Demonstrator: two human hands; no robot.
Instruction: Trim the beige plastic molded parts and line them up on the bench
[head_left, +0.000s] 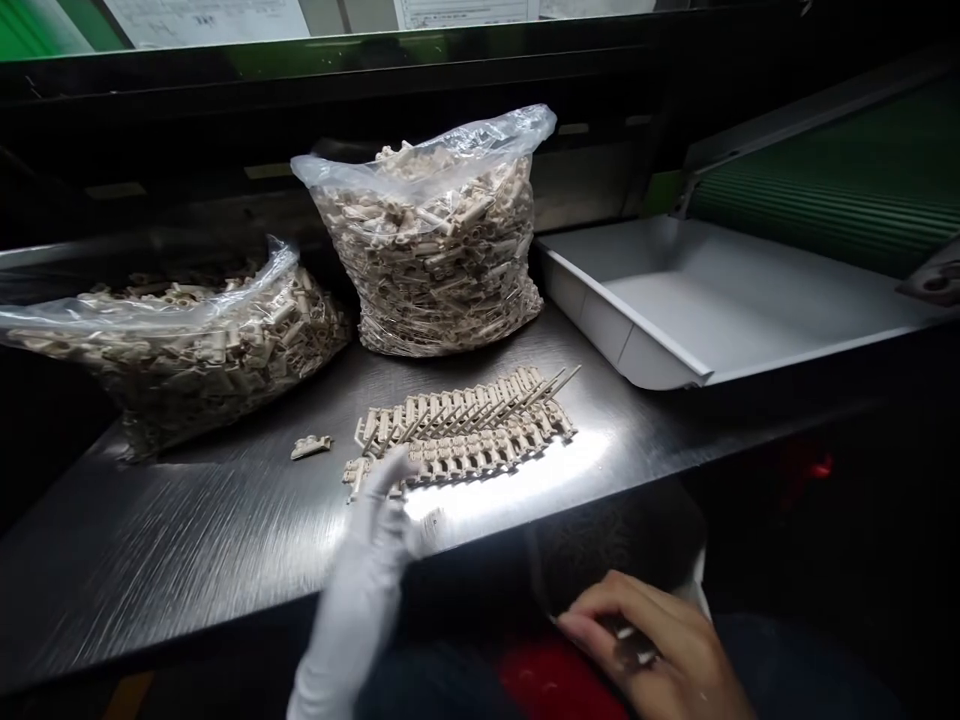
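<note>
My left hand (379,530), in a white glove, is over the near left end of a set of beige plastic parts (465,415) lined up on the metal table. Its index finger stretches toward the closest row and the thumb sits apart from it; I cannot tell whether it touches a part. Several thin rods stick out slantwise between the two rows. Below the table edge, my bare right hand (652,640) is closed around a small dark and shiny metal object, mostly hidden by the fingers. One loose beige part (310,447) lies left of the rows.
Two clear bags, one upright (442,250) and one slumped at left (217,350), are full of beige parts. A white tray (630,340) stands at right beside a green ribbed surface (832,190). A dark container (622,540) is below the table's front edge (480,530).
</note>
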